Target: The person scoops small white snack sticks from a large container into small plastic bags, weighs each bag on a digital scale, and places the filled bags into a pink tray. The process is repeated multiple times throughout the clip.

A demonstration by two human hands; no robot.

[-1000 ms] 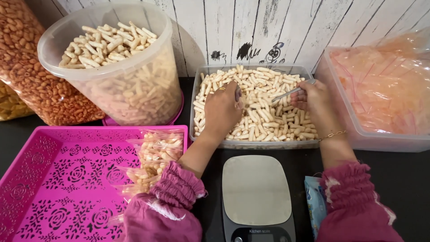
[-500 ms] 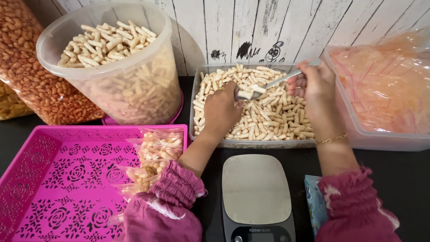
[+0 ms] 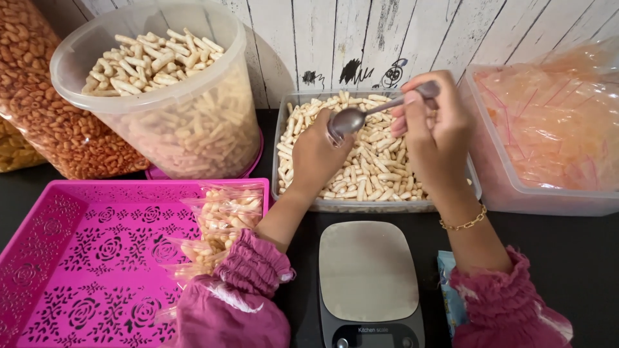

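metal spoon (image 3: 351, 118), pinched by its handle in the right hand (image 3: 433, 132), hangs over the grey tray (image 3: 380, 206) of pale puffed snack sticks (image 3: 377, 171), its bowl tipped against the top of the left hand (image 3: 317, 154). the left hand is curled closed over the sticks at the tray's left side; what it grasps cannot be told. just in front of the tray stands a kitchen scale (image 3: 369, 280). left of the tray lie filled clear bags (image 3: 222, 222) in a pink basket (image 3: 84, 258), and behind that a round tub (image 3: 161, 96) of the same sticks. right of the tray sits a bin of empty bags (image 3: 548, 129).
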